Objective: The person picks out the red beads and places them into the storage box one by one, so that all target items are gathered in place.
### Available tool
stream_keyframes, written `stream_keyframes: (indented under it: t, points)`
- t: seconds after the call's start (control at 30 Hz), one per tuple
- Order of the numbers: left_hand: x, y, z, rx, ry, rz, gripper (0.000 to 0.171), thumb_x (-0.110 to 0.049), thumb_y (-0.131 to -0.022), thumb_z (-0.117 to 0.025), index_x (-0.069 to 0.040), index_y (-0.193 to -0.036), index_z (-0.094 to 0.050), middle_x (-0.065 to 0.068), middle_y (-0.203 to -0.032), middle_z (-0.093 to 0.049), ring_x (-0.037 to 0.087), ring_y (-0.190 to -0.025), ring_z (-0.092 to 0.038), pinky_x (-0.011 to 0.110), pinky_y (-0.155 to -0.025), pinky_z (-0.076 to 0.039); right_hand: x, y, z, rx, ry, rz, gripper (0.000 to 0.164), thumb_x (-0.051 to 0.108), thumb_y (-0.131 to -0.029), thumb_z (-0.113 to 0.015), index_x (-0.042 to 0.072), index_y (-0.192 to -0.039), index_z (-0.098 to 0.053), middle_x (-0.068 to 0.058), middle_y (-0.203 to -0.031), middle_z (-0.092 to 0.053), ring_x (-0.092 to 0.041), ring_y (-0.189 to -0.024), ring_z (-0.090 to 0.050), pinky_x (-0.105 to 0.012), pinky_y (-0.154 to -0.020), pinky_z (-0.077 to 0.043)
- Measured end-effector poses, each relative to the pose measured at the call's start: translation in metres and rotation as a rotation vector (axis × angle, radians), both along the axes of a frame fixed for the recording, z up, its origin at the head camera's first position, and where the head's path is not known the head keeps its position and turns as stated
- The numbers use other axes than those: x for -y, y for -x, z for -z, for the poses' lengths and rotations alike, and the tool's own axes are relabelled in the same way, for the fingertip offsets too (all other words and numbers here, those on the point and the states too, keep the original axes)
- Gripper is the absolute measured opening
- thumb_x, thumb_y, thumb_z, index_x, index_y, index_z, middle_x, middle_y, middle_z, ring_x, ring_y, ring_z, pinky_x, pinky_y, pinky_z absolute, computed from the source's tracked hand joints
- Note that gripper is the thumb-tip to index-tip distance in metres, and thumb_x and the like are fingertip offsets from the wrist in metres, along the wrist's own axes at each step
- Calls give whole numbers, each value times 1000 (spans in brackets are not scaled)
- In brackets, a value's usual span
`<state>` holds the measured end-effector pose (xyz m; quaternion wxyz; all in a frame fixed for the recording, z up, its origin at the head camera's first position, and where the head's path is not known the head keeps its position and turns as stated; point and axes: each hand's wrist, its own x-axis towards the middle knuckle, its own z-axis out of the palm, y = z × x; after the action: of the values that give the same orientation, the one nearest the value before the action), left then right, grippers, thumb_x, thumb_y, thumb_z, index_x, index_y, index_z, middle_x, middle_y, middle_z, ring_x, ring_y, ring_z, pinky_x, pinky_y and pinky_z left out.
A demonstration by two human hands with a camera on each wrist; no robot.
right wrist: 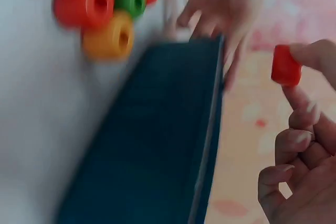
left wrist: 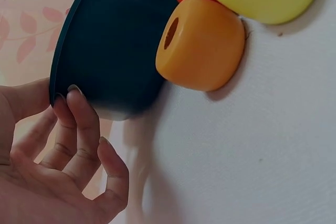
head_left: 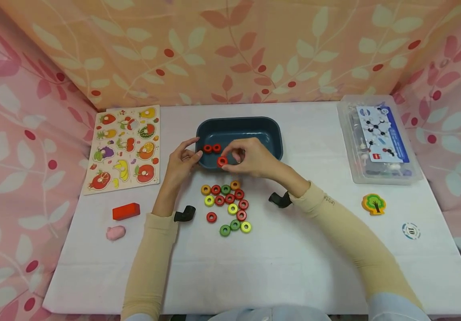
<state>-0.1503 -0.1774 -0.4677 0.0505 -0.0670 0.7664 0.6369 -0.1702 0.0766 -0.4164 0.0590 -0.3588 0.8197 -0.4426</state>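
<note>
A dark blue tray (head_left: 250, 126) stands at the back middle of the table. My left hand (head_left: 179, 166) grips its left rim between thumb and fingers, plainly seen on the tray wall (left wrist: 113, 45) in the left wrist view. Thumb and index finger of my right hand (head_left: 256, 158) pinch a red bead (right wrist: 285, 67) above the tray's front part. Two more red beads (head_left: 216, 145) lie inside the tray at its left. In front of it, several loose beads (head_left: 229, 195) in red, orange, green and yellow are spread on the white cloth.
Black pipe elbows lie beside each forearm, a left one (head_left: 185, 214) and a right one (head_left: 280, 200). At left are a fruit puzzle board (head_left: 132, 149), a red block (head_left: 126, 211) and a pink pig (head_left: 116, 232). A clear plastic box (head_left: 380, 138), tree piece (head_left: 373, 204) and round token (head_left: 411, 231) are right.
</note>
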Motion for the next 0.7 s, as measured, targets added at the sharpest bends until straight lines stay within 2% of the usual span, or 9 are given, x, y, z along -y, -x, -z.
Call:
stream_keyframes:
  t: [0.1,0.2,0.3,0.43,0.53,0.63,0.7]
  points:
    - [0,-1,0,-12,4,-1,46,-22,-96,-69,-25,-141,-58,10,-87,-63,34,-84,-63,35,-75,-51,1,20,8,14,-80,78,23,28,-84,-82,13,-99,-74,1,-71,-56,-13,-63,-51,-27,-61,-41]
    - [0,-1,-1,-26,6,6,47,-19,-97,-67,-20,-143,-56,22,-93,-64,42,-88,-62,43,-82,-52,1,37,23,59,-148,146,24,26,-84,-83,11,-100,-74,-1,-74,-60,-14,-64,-55,-28,-62,-45]
    - [-5,-4,-11,-36,14,18,47,-14,-98,-66,-13,-144,-55,29,-96,-63,51,-92,-59,49,-85,-50,0,49,36,111,-210,191,23,25,-84,-83,10,-100,-75,-1,-76,-64,-15,-68,-58,-30,-67,-47]
    - [-5,-4,-10,-58,25,8,47,-16,-97,-67,-15,-143,-56,19,-88,-64,50,-89,-59,41,-79,-52,2,56,46,151,-270,215,22,24,-84,-82,10,-99,-74,0,-76,-67,-14,-71,-62,-33,-73,-50]
    - [-2,-1,2,-71,25,-4,46,-22,-96,-69,-21,-141,-58,7,-83,-63,45,-85,-61,34,-74,-51,6,58,49,165,-268,221,21,20,-85,-81,10,-102,-74,0,-77,-69,-14,-72,-64,-35,-77,-52]
    - [-2,-2,1,-63,32,-10,45,-24,-96,-70,-23,-139,-60,4,-83,-62,42,-83,-61,34,-75,-52,11,58,49,201,-226,203,25,14,-86,-80,7,-109,-73,-2,-81,-73,-16,-77,-68,-40,-94,-49]
    - [-1,-2,1,-56,34,-8,45,-25,-96,-70,-24,-140,-59,6,-84,-62,42,-84,-62,36,-76,-52,12,57,49,219,-207,183,31,11,-86,-80,6,-115,-71,-3,-85,-75,-17,-82,-70,-43,-110,-38]
